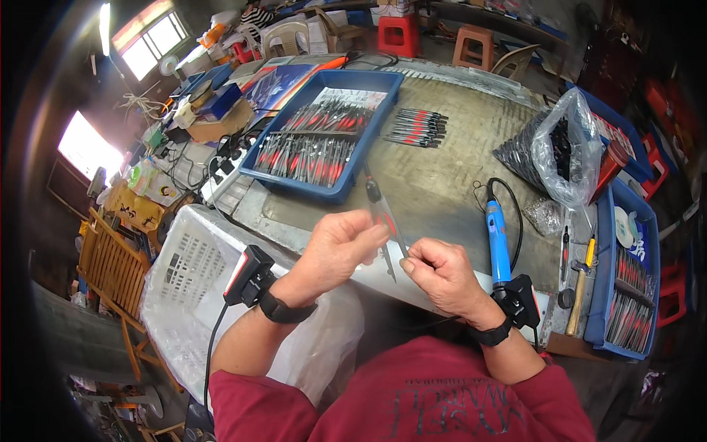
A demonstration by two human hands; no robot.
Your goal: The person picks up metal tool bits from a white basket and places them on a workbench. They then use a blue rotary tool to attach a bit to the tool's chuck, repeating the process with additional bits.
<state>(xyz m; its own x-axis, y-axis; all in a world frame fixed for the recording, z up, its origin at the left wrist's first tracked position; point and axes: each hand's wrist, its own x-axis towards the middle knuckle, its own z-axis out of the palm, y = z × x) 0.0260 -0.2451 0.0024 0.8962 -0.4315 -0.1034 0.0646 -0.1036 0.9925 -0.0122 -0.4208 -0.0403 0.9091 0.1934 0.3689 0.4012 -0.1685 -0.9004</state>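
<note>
My left hand (342, 239) pinches a slim black-and-red tool (373, 193) with two thin legs spread apart, much like a drawing compass. Thumb and finger of my right hand (445, 276) are closed at the lower end of one leg; any small part between them is hidden. Both hands are over the table's near edge. Beyond them, a row of similar black-and-red tools (417, 129) lies side by side on the table. More of these fill a blue tray (294, 186) at the left. To the right of my right hand lies a blue electric screwdriver (497, 236) with a black cord.
A clear plastic bag (578, 162) of dark parts stands at the right, near a hammer (577, 306) and a yellow-handled screwdriver (591, 253). Another blue tray (618, 350) of tools sits at the far right. A plastic-lined white basket (199, 258) is at my left.
</note>
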